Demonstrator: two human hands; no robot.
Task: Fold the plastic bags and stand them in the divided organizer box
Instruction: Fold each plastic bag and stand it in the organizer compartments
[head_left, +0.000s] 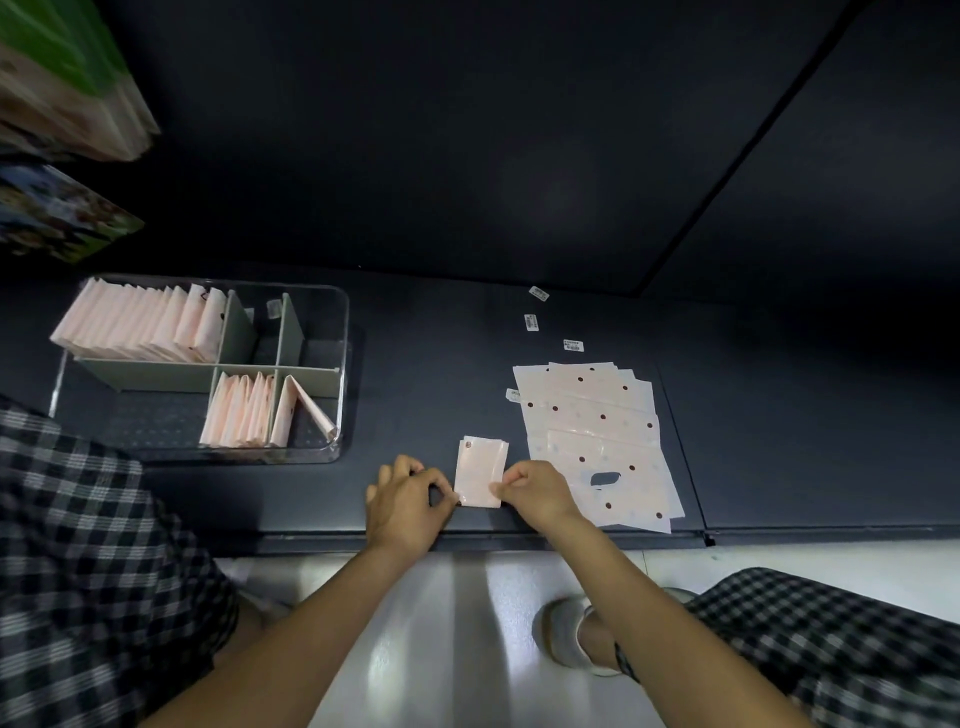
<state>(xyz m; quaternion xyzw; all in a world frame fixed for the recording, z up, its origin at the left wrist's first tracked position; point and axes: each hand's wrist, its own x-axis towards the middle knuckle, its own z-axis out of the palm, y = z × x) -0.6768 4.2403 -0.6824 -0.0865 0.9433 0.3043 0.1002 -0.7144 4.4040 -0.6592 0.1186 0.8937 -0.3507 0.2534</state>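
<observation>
Both hands, left (402, 501) & right (535, 491), are pinching the folded bag (480, 473) flat on the surface (426, 364) btwn organizer box (344, 332) & unfolded bag stack (597, 431); slick plastic prob springing open if either pinch is loosening

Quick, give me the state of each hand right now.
Left hand: fingers curled, pinching the lower left corner of the small folded pale pink plastic bag.
Right hand: fingers curled, pinching the same bag's right edge.
</observation>
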